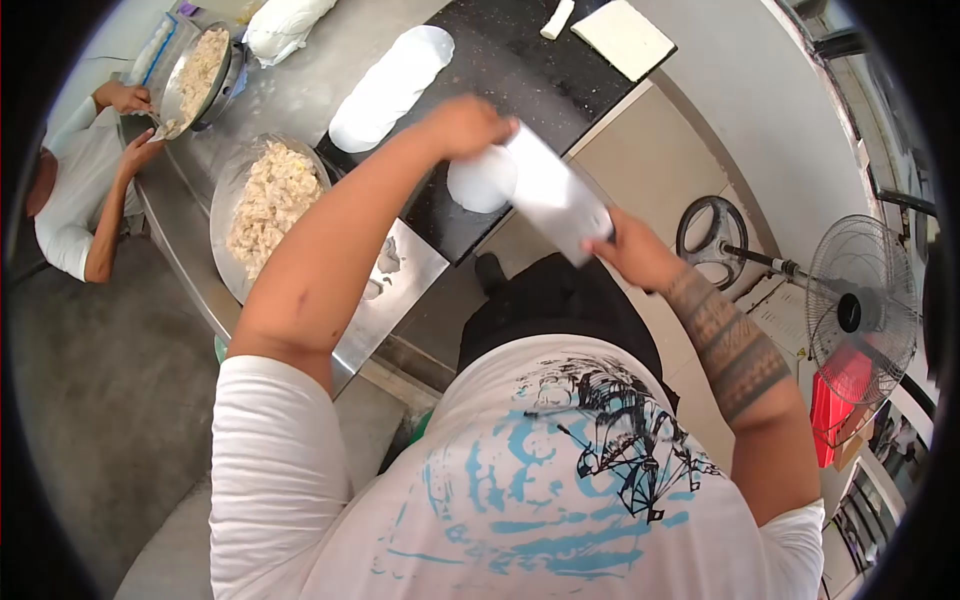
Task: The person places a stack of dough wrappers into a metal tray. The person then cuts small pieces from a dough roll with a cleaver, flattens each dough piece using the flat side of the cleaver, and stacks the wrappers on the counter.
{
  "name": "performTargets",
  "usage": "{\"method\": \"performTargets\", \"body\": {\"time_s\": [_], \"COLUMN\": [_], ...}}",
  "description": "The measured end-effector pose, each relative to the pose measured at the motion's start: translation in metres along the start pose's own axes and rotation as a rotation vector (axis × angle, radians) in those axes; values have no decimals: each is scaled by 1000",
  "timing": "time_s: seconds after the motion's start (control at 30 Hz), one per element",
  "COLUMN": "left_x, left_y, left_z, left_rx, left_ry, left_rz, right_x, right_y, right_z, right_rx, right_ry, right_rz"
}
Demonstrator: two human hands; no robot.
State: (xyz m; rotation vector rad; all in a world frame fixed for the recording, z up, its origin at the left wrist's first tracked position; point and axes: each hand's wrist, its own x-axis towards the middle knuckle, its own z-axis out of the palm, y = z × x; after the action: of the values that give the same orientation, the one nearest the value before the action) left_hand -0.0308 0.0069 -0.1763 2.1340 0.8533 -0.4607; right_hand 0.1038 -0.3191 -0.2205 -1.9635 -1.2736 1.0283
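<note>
My right hand [635,250] is closed round the near end of a wide, shiny cleaver [560,190], whose blade is blurred by motion. At the blade's far end, my left hand [468,128] has its fingers curled against the metal; the fingertips are smeared. Partly behind the blade, a thin, white round dough wrapper [474,188] shows at the edge of the black speckled countertop [510,70]. Beyond my left hand lies a row of overlapping round wrappers [390,90].
A bowl of chunky pale filling [275,200] stands beside my left forearm. A cream square slab [625,38] and a small white strip [557,20] lie at the back. Another person's hands [140,152] work at a second filling bowl [200,75]. A fan [860,310] stands right.
</note>
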Motion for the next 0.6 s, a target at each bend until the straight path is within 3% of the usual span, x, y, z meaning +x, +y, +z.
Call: {"method": "performTargets", "body": {"time_s": [0.03, 0.07, 0.1, 0.17, 0.2, 0.3, 0.33, 0.43, 0.5, 0.6], "left_x": [-23, -33, -33, -21, -18, -26, -29, -42, -51, -62], "left_y": [7, 5, -7, -44, -47, -44, -43, -28, -10, 15], "left_z": [3, 11, 22, 47, 52, 58, 61, 58, 46, 13], "left_rx": [-116, -67, 182, 23, -94, -365, -403, -364, -281, -330], "left_ry": [-184, -136, 74, 425, 441, 490, 514, 554, 550, 618], "left_rz": [-109, -137, 88, 256, 188, 32, 22, 36, 56, 225], "right_x": [-19, -33, -43, -35, -23, 31, 45, 93, 64, 29], "right_y": [-10, -28, -34, 11, 27, -3, -15, 15, -27, -55], "right_z": [-10, -28, -39, -48, -54, -61, -44, 62, 76, 64], "right_rx": [-49, -98, -140, -4, 63, 19, 124, 55, 60, 36], "right_ry": [-97, -193, -287, -111, -24, 93, 132, 228, 13, -145], "right_rz": [70, 140, 219, 118, 66, 316, 348, 177, 47, 124]}}
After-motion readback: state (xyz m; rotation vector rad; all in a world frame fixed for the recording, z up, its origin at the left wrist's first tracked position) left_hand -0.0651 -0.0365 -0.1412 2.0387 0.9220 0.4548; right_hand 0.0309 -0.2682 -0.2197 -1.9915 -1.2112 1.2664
